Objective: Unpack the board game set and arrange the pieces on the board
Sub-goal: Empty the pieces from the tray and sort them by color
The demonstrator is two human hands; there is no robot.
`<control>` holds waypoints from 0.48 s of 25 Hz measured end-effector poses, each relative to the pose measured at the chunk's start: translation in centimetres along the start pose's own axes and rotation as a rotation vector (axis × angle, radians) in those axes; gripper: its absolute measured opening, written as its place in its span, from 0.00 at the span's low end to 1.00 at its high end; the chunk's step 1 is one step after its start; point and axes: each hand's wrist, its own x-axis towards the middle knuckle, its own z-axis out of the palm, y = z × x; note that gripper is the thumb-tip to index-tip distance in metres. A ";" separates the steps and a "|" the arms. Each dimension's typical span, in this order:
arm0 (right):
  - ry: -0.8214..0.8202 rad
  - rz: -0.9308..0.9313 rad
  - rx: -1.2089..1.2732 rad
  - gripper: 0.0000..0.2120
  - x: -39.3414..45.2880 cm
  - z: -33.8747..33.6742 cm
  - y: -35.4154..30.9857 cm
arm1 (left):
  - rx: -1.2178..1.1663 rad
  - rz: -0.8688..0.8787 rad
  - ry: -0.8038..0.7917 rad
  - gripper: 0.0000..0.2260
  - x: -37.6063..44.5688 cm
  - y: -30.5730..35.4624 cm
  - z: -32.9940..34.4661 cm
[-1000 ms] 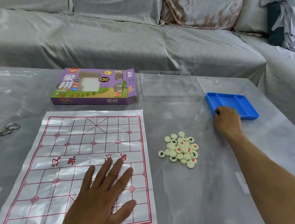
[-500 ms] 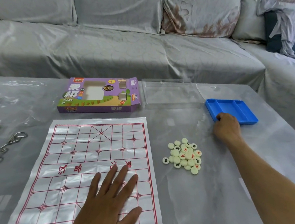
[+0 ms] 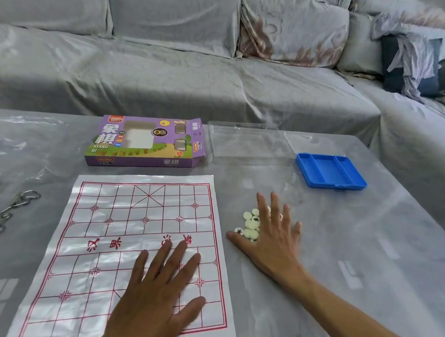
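The board [image 3: 135, 241] is pressed flat by the spread left hand [image 3: 156, 296]; the pieces [image 3: 251, 224] are covered by the spread right hand [image 3: 271, 237].

Flat hands [image 3: 158, 296] on board [image 3: 115, 225], pieces [image 3: 249, 224]

1 head-worn camera looks forward and down, close over the table [image 3: 370, 268], sofa [image 3: 170, 79] beyond.

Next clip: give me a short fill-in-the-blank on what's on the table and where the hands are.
The left hand lies flat on the ____ sheet.
The right hand is spread over the pile of ____.
The blue tray holds ____ pieces.
The box behind the board sheet is mainly ____.

Missing: board; pieces; no; purple
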 end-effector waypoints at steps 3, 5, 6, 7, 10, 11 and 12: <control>0.035 0.065 0.003 0.46 2.5 0.7 -0.7 | 0.010 0.016 -0.005 0.30 0.2 -0.1 0.3; 0.080 0.113 0.014 0.42 4.4 0.9 -0.4 | 0.016 0.021 0.000 0.30 0.3 -0.2 0.5; 0.110 0.127 0.017 0.40 5.5 0.8 -0.1 | 0.015 0.017 -0.006 0.31 0.4 -0.2 0.5; 0.130 0.134 0.014 0.40 6.5 0.7 0.1 | 0.011 0.015 -0.017 0.31 0.5 -0.3 0.6; 0.144 0.139 0.042 0.39 8.6 0.4 0.7 | -0.005 0.021 -0.042 0.31 0.7 -0.4 0.9; 0.159 0.128 0.051 0.39 8.7 0.2 1.0 | -0.014 0.026 -0.047 0.31 0.7 -0.4 0.9; 0.186 0.101 0.046 0.38 8.3 0.0 1.5 | -0.021 0.029 -0.047 0.31 0.6 -0.4 0.7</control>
